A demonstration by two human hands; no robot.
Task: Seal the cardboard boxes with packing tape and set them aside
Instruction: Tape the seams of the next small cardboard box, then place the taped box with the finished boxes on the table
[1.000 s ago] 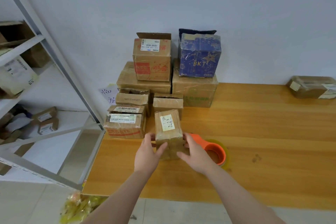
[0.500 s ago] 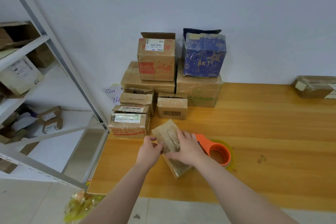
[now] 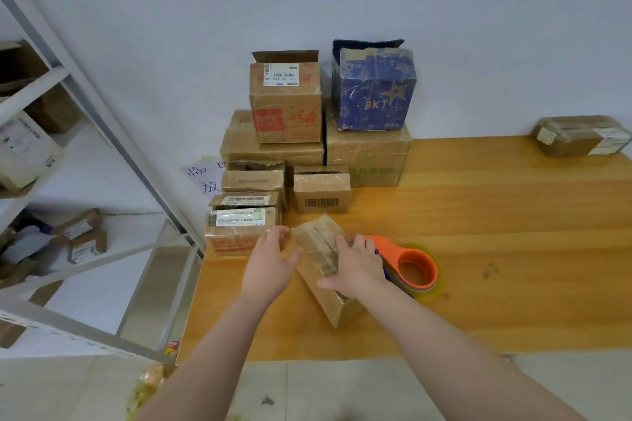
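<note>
One small box lies tilted on the worktop, my right hand flat on it and my left hand spread beside it. The tape dispenser is unheld, so I judge sealing isn't done yet.

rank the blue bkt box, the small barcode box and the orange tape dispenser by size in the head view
1. blue BKT box
2. orange tape dispenser and small barcode box: look alike; dispenser is nearer, so unranked
</note>
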